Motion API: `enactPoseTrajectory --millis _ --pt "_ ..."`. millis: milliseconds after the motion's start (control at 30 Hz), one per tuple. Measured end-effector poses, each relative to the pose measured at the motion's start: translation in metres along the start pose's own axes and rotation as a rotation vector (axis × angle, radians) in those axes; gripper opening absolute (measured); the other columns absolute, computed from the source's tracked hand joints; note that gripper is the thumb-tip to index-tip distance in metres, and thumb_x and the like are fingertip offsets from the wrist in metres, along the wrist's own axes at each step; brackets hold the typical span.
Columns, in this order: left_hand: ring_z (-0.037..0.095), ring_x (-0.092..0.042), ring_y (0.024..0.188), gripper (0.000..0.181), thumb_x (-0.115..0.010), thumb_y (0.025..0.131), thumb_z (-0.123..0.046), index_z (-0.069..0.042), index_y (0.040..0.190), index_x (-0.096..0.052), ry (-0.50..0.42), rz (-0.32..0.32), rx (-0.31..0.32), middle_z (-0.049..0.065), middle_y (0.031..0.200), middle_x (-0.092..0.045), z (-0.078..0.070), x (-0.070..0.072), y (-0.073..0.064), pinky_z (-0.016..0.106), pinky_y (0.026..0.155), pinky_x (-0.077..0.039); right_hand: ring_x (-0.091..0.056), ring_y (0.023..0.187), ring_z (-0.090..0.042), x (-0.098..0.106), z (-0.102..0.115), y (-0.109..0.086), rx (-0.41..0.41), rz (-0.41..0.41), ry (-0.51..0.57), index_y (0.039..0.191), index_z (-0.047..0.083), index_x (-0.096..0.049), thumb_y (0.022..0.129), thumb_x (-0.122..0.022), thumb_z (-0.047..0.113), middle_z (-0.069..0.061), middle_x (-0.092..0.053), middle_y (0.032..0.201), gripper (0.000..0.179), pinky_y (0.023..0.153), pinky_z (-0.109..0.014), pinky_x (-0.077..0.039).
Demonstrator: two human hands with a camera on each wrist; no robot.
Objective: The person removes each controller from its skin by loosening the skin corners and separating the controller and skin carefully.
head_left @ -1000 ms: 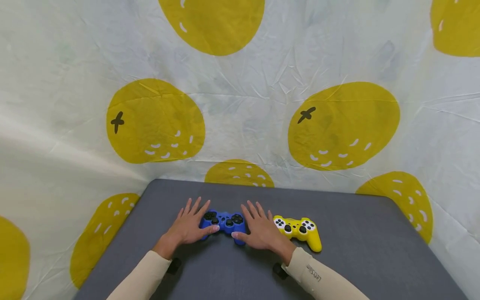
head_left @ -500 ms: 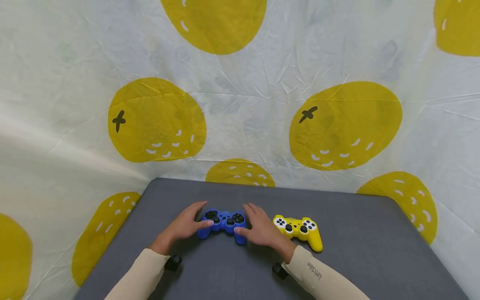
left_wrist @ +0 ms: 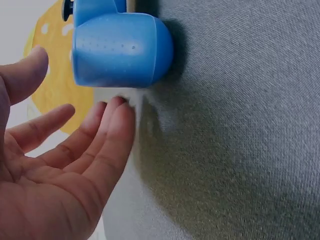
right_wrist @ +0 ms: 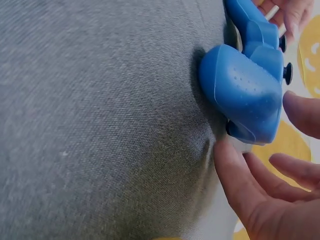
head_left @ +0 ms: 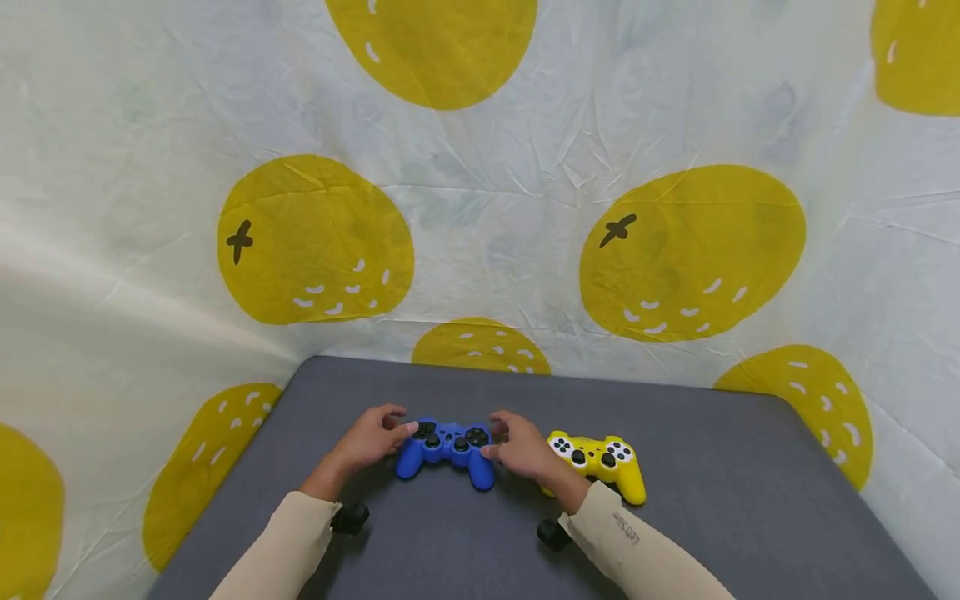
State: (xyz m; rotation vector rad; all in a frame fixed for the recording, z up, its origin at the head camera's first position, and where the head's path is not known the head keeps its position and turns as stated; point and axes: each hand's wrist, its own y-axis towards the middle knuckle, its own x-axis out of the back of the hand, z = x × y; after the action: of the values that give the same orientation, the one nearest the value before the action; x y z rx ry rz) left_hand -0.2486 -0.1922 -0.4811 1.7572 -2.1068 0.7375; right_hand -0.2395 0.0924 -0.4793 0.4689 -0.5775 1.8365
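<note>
A blue game controller (head_left: 447, 448) lies on the grey table between my two hands, its sticks and buttons facing up. On its left side is my left hand (head_left: 367, 439), fingers loosely bent and thumb over the corner in the head view. The left wrist view shows a gap between that hand (left_wrist: 55, 185) and the controller's grip (left_wrist: 117, 52). My right hand (head_left: 522, 447) is beside the opposite end, thumb and fingers spread around the corner. Close to the controller (right_wrist: 245, 90), its fingertips (right_wrist: 225, 150) are low by the cloth in the right wrist view.
A yellow game controller (head_left: 628, 475) with white button areas lies right of the blue one, partly hidden behind my right wrist. Grey fabric covers the table (head_left: 442, 550). A white curtain (head_left: 495, 250) printed with yellow fruit hangs around the back and sides.
Both hands were spread flat over the blue controller's ends; their fingers have since bent and drawn outward to its sides. The blue controller has barely shifted, and the yellow one stays put.
</note>
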Motion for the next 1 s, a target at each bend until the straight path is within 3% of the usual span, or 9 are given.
enactPoseTrajectory --millis 167,300,567,767,1000 --pt "0.020 -0.069 0.088 0.054 -0.069 0.102 -0.027 0.008 0.140 -0.055 -0.069 0.012 0.054 0.023 0.120 -0.068 -0.001 -0.002 0.002 0.037 0.076 -0.062 -0.073 0.092 -0.022 0.001 -0.001 0.005 -0.081 0.039 0.179 0.142 -0.001 -0.056 0.092 -0.077 0.008 -0.020 -0.067 0.123 0.055 0.084 -0.042 -0.063" --pt "0.019 -0.067 0.082 0.051 -0.068 0.102 -0.025 0.009 0.138 -0.057 -0.058 0.022 0.078 0.022 0.117 -0.069 -0.002 -0.004 0.002 0.037 0.073 -0.062 -0.072 0.089 -0.020 0.001 0.000 0.008 -0.111 0.056 0.257 0.138 -0.005 -0.057 0.093 -0.076 0.005 -0.022 -0.065 0.120 0.051 0.083 -0.043 -0.064" --pt "0.016 -0.069 0.083 0.051 -0.069 0.102 -0.025 0.010 0.137 -0.060 -0.016 0.080 0.066 0.023 0.119 -0.072 -0.002 -0.007 0.005 0.037 0.076 -0.063 -0.073 0.084 -0.020 0.001 -0.002 0.013 -0.167 0.105 0.350 0.138 -0.013 -0.055 0.093 -0.075 0.007 -0.025 -0.068 0.120 0.053 0.082 -0.047 -0.065" --pt "0.018 -0.072 0.090 0.048 -0.069 0.102 -0.024 0.008 0.137 -0.062 -0.014 0.075 0.067 0.025 0.127 -0.071 0.000 -0.008 0.006 0.038 0.078 -0.064 -0.072 0.079 -0.018 -0.001 -0.006 0.014 -0.193 0.110 0.407 0.138 -0.013 -0.056 0.090 -0.077 0.002 -0.026 -0.068 0.121 0.055 0.083 -0.047 -0.064" --pt "0.021 -0.074 0.097 0.048 -0.069 0.102 -0.025 0.007 0.138 -0.063 -0.011 0.066 0.054 0.027 0.132 -0.068 0.002 -0.009 0.009 0.040 0.079 -0.064 -0.071 0.081 -0.020 0.001 -0.006 0.016 -0.175 0.113 0.392 0.140 -0.013 -0.055 0.091 -0.075 0.001 -0.029 -0.063 0.127 0.055 0.083 -0.047 -0.064"
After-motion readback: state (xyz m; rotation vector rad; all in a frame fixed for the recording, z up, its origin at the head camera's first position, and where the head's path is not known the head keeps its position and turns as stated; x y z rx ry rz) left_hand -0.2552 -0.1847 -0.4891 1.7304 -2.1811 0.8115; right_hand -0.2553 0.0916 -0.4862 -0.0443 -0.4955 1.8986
